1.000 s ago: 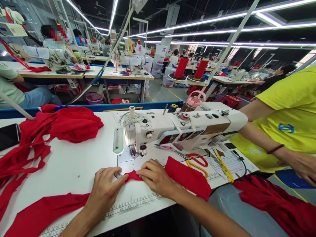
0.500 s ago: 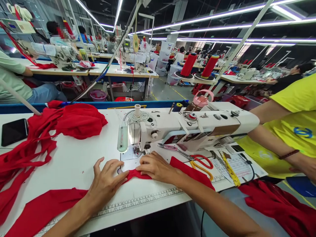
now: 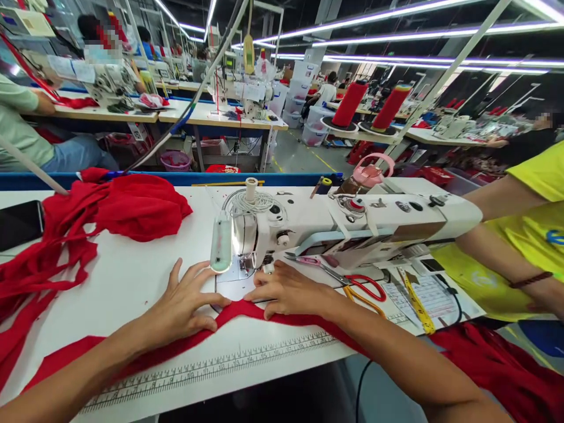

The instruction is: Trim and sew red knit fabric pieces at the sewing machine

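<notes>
A long strip of red fabric (image 3: 244,307) runs along the table edge below the sewing machine's needle area (image 3: 247,262). My left hand (image 3: 185,302) grips the strip with thumb and index finger, its other fingers spread toward the machine. Just right of it, my right hand (image 3: 286,289) has bent fingers and thumb closed on the same strip. Between the hands the fabric rises in a low peak close to the metal needle plate (image 3: 231,289). Part of the strip is hidden under my forearms.
Red-handled scissors (image 3: 363,285) and a yellow tape measure (image 3: 416,302) lie right of my hand. Piled red fabric (image 3: 136,205) and a black phone (image 3: 20,225) are at left. A ruler strip (image 3: 238,361) lines the front edge. A person in yellow (image 3: 524,247) stands at right.
Both hands have shifted their hold on the fabric. The strip now stretches straighter along the table, drawn in closer under both forearms. The right hand has turned slightly. The view has tilted a little.
</notes>
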The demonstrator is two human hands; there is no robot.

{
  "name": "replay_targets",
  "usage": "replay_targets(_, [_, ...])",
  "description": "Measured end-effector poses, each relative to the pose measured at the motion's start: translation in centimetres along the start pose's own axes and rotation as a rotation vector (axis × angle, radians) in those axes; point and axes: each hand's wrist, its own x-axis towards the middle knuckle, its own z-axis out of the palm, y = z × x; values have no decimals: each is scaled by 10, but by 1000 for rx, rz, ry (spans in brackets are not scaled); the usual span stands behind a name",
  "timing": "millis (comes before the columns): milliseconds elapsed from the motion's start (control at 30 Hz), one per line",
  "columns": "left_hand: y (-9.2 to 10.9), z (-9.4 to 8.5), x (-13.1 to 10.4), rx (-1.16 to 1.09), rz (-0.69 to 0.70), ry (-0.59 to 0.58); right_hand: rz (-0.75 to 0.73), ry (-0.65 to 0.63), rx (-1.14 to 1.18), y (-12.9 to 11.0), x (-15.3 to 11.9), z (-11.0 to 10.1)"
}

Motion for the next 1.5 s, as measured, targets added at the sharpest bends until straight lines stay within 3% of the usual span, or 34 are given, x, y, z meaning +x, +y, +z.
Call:
replay_targets(167, [5, -21, 10, -9, 2, -176, 23, -51, 13, -2, -1, -5])
replay_targets(333, [9, -29, 14, -6, 8, -220, 51, -79, 47, -2, -2, -6])
replay_targets(733, [-15, -6, 7, 95, 68, -133, 45, -84, 18, 2, 0, -11])
replay_targets(1033, [12, -36, 19, 92, -15, -315, 70, -45, 46, -4, -3, -6])
replay_targets(1167, [15, -41, 18, 103, -33, -346, 92, -74, 65, -4, -3, -3])
replay_targets(1400, [15, -38, 17, 82, 0, -290, 105, -98, 52, -8, 2, -9])
replay_targets(1500, [13, -38, -3, 35, -20, -161, 104, -14, 14, -21, -9, -7])
